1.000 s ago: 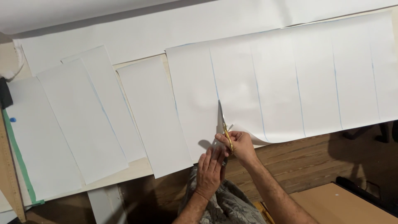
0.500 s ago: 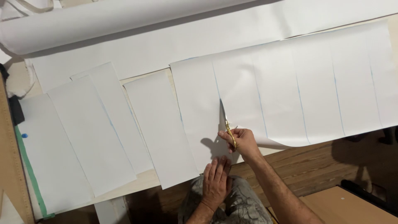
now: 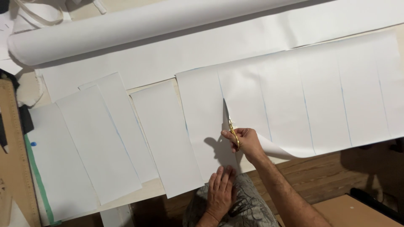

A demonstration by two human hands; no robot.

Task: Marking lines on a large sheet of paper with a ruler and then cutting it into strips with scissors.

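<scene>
Head view: the small gold metal scissors [image 3: 228,122] sit partway up a thin blue line on the long white sheet of smooth paper [image 3: 294,96]. The right hand [image 3: 246,143] grips the scissors' handles. The left hand [image 3: 219,191] lies flat below the scissors, fingers together, pressing the paper's edge. Good cutting means following the blue line. Cut white strips [image 3: 164,138] lie left of the scissors.
</scene>
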